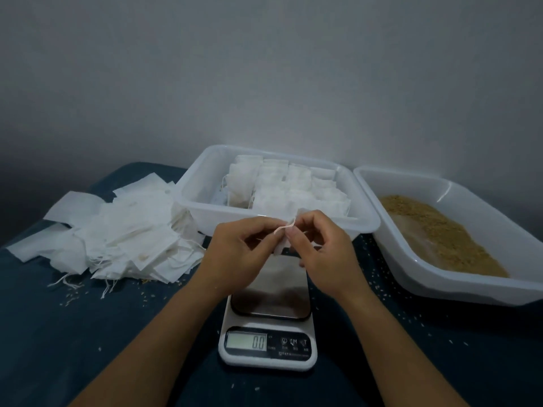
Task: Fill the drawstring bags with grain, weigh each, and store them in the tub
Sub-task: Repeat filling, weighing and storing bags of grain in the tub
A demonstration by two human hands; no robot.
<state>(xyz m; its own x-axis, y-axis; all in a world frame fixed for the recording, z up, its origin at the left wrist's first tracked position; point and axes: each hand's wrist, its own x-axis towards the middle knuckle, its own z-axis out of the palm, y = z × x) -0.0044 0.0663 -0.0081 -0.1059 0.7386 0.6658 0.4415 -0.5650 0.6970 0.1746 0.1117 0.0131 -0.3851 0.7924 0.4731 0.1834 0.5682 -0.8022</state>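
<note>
My left hand (244, 251) and my right hand (320, 245) are raised together above the kitchen scale (269, 312). Between them they pinch a small white drawstring bag (281, 245) and its string; most of the bag is hidden behind my fingers. The scale's steel plate is bare and its display reads 0.0. Behind my hands stands the white tub (194, 198) with several filled bags packed in rows. A second white tub (382, 239) at the right holds brown grain (435, 227).
A loose pile of flat empty bags (117, 227) lies on the dark blue cloth at the left, strings trailing. Spilled grains dot the cloth around the scale and beside the grain tub. A plain grey wall rises behind.
</note>
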